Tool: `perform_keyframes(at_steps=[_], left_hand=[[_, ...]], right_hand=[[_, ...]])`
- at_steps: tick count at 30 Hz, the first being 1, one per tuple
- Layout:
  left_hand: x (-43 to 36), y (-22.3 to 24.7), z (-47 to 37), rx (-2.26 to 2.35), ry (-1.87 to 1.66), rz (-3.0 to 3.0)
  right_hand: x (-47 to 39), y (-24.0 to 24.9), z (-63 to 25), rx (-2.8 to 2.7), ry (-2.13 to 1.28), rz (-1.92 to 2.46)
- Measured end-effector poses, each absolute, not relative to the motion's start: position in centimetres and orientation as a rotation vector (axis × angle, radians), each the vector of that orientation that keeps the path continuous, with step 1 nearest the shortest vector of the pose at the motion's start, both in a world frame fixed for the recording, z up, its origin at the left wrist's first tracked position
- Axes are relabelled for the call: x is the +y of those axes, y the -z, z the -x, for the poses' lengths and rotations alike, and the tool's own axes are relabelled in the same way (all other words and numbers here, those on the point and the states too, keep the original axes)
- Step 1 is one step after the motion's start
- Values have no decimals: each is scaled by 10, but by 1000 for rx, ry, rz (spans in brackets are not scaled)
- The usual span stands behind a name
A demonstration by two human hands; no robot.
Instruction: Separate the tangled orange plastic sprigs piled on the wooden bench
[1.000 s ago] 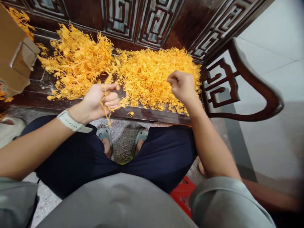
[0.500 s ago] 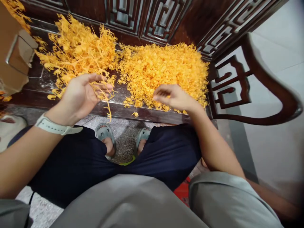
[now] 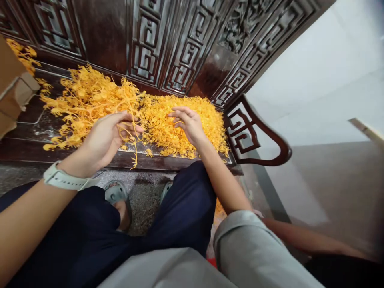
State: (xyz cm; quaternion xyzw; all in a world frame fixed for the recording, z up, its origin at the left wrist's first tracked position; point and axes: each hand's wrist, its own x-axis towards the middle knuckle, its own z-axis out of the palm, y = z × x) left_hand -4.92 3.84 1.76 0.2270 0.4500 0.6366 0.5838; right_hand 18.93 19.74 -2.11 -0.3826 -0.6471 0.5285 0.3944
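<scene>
My left hand [image 3: 103, 140] is closed around a thin, branching yellow plastic stem [image 3: 135, 154], whose bare ends dangle below the fingers. Just beyond that hand lies a tangled heap of yellow branched plastic sprays [image 3: 87, 98]. To its right spreads a wide pile of small loose yellow spiky pieces [image 3: 208, 124]. Over this pile hovers my right hand [image 3: 190, 126], palm turned left and fingers apart, with nothing visible in it. One loose yellow piece [image 3: 149, 153] sits near the front edge of the dark wooden bench [image 3: 27, 150].
A torn cardboard box [image 3: 10, 88] stands at the left end of the bench. The carved backrest [image 3: 105, 36] rises behind the heaps, and a curved armrest [image 3: 282, 156] closes the right end. Another person's arm [image 3: 312, 238] shows at lower right.
The view has swung up and to the right. My right hand has opened its fingers and lifted over the loose pile. My left hand still holds the stem.
</scene>
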Motion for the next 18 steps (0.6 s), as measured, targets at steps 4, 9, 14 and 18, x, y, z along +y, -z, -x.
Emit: perform_keyframes(at_steps=[4, 9, 14, 18], left_hand=[[36, -23, 46, 868, -1386, -556], [42, -37, 11, 807, -1316, -765], [60, -47, -32, 943, -1270, -921], [72, -38, -55, 961, -1125, -941]], right_hand=[[157, -1, -184, -1646, -1365, 724], [101, 17, -180, -1446, -1706, 736], [93, 34, -227, -979, -1472, 874], [75, 49, -289, -769, -1335, 937]])
